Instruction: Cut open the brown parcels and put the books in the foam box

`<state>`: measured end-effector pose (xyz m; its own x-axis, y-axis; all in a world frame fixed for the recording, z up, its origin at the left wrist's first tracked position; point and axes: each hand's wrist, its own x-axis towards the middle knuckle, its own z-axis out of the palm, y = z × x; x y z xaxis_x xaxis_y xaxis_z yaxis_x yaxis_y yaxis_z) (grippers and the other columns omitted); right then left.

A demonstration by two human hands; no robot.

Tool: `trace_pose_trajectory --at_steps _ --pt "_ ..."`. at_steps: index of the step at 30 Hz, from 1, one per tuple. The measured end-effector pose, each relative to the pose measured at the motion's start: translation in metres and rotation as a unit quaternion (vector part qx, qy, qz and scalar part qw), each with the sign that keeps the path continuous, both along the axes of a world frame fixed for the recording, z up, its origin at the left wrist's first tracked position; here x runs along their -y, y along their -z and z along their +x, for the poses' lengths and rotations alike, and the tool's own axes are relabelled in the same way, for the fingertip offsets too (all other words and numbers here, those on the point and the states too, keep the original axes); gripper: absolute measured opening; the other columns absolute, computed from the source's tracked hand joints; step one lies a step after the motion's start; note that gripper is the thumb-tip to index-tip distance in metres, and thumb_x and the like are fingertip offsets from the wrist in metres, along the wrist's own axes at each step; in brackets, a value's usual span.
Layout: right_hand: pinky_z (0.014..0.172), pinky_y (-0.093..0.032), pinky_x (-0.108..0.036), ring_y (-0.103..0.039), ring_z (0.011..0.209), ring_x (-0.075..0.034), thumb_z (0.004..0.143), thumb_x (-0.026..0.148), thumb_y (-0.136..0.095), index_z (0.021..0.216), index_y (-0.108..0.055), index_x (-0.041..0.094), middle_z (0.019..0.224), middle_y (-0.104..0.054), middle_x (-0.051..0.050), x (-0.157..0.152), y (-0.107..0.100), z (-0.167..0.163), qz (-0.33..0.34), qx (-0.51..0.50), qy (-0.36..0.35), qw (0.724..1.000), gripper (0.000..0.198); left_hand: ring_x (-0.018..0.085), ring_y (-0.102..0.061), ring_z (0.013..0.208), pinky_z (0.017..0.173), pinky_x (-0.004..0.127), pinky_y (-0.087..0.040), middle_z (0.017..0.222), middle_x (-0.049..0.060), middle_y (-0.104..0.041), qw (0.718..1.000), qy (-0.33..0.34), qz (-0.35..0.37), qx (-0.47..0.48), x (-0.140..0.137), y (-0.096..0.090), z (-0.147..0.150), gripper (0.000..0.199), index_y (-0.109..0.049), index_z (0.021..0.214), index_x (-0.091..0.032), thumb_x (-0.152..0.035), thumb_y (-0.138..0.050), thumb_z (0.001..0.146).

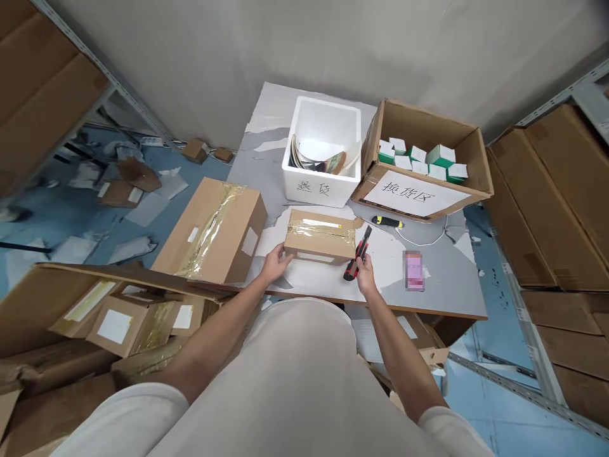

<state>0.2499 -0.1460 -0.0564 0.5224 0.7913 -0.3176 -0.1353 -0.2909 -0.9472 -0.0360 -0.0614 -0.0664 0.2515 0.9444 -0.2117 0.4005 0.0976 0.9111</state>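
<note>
A small cardboard box (320,242), sealed with shiny tape and bearing white labels, lies on the table in front of me. My left hand (276,263) grips its near left corner, thumb and fingers against the cardboard. At its right end my right hand (365,270) is closed around a red and black utility knife (358,255). The knife slants up and away, its front end pointing to the far side of the table. Beyond the knife lies a yellow and black cutter (387,221). A blurred pink item (415,271) rests to the right.
A larger taped carton (223,222) stands left. Behind are a white foam bin (321,190) with curved pieces inside and an open carton (419,193) holding several green-white boxes. A big carton of parcels (114,324) sits low left. Shelving with cartons (561,190) flanks the table.
</note>
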Motion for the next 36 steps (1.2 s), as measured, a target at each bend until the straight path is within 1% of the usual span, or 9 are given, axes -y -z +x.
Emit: trace_pose_trajectory --at_steps 6,12,16,19,22,25,30,33,36 --pt "0.071 -0.052 -0.029 -0.064 0.077 -0.014 0.071 0.053 -0.063 0.099 -0.051 0.023 0.093 -0.068 0.000 0.003 -0.021 0.022 0.022 -0.038 -0.016 0.999 0.043 0.021 -0.068 0.087 0.080 0.031 -0.053 0.099 0.010 -0.074 0.995 -0.088 0.028 -0.041 -0.005 -0.025 0.009 0.039 -0.070 0.101 -0.014 -0.044 -0.056 0.081" --pt "0.066 -0.051 -0.029 -0.063 0.069 -0.015 0.066 0.051 -0.067 0.092 -0.054 0.021 0.079 -0.067 0.002 0.001 -0.017 0.028 -0.020 -0.076 -0.016 0.997 0.042 0.021 -0.067 0.074 0.072 0.030 -0.049 0.078 0.007 -0.074 0.990 -0.111 0.011 -0.081 -0.014 -0.018 0.021 0.031 -0.072 0.074 -0.016 -0.044 -0.060 0.077" --pt "0.069 -0.052 -0.030 -0.065 0.074 -0.016 0.067 0.050 -0.066 0.091 -0.054 0.021 0.083 -0.069 0.000 -0.003 -0.012 0.026 -0.020 -0.088 -0.013 0.996 0.040 0.022 -0.068 0.081 0.077 0.031 -0.050 0.083 0.007 -0.075 0.991 -0.108 0.001 -0.075 -0.021 -0.011 0.023 0.028 -0.073 0.077 -0.017 -0.042 -0.062 0.076" --pt "0.075 -0.054 -0.033 -0.067 0.087 -0.018 0.069 0.050 -0.066 0.094 -0.053 0.022 0.095 -0.070 -0.003 0.003 -0.014 0.028 -0.016 -0.097 -0.009 0.995 0.040 0.022 -0.069 0.087 0.082 0.032 -0.052 0.091 0.008 -0.075 0.994 -0.094 -0.013 -0.049 -0.020 -0.005 0.016 0.032 -0.073 0.087 -0.016 -0.042 -0.059 0.077" --pt "0.076 -0.055 -0.036 -0.067 0.098 -0.021 0.071 0.052 -0.066 0.099 -0.051 0.023 0.110 -0.069 -0.007 0.025 -0.015 0.033 -0.014 -0.108 -0.008 0.994 0.043 0.021 -0.070 0.090 0.086 0.035 -0.053 0.098 0.010 -0.074 0.996 -0.075 -0.040 -0.015 -0.007 0.004 0.004 0.037 -0.070 0.100 -0.014 -0.039 -0.052 0.081" --pt "0.073 -0.056 -0.037 -0.066 0.102 -0.024 0.069 0.054 -0.070 0.100 -0.051 0.024 0.118 -0.066 -0.008 0.055 -0.012 0.036 -0.035 -0.108 -0.018 0.993 0.047 0.023 -0.069 0.096 0.092 0.039 -0.052 0.102 0.011 -0.073 0.996 -0.053 -0.072 0.011 0.015 0.014 -0.009 0.040 -0.069 0.105 -0.013 -0.036 -0.059 0.073" --pt "0.061 -0.056 -0.032 -0.068 0.093 -0.022 0.065 0.056 -0.071 0.098 -0.052 0.025 0.110 -0.069 -0.007 0.082 0.000 0.019 -0.067 -0.121 -0.033 0.990 0.049 0.026 -0.063 0.112 0.102 0.040 -0.047 0.117 0.010 -0.069 0.994 -0.018 -0.099 0.053 0.047 0.029 -0.013 0.059 -0.066 0.110 -0.013 -0.037 -0.072 0.057" --pt "0.057 -0.054 -0.030 -0.067 0.075 -0.018 0.067 0.056 -0.069 0.098 -0.051 0.025 0.097 -0.070 -0.002 0.080 0.002 0.005 -0.066 -0.112 -0.024 0.991 0.048 0.026 -0.064 0.109 0.100 0.041 -0.048 0.114 0.011 -0.069 0.993 -0.022 -0.101 0.064 0.052 0.033 -0.008 0.063 -0.063 0.113 -0.012 -0.047 -0.069 0.062" --pt "0.060 -0.055 -0.031 -0.067 0.069 -0.017 0.067 0.056 -0.069 0.098 -0.050 0.026 0.087 -0.069 0.000 0.072 -0.006 0.001 -0.059 -0.096 -0.005 0.994 0.047 0.026 -0.066 0.103 0.095 0.040 -0.051 0.108 0.011 -0.072 0.994 -0.032 -0.090 0.060 0.050 0.025 -0.005 0.059 -0.065 0.110 -0.011 -0.052 -0.064 0.068"
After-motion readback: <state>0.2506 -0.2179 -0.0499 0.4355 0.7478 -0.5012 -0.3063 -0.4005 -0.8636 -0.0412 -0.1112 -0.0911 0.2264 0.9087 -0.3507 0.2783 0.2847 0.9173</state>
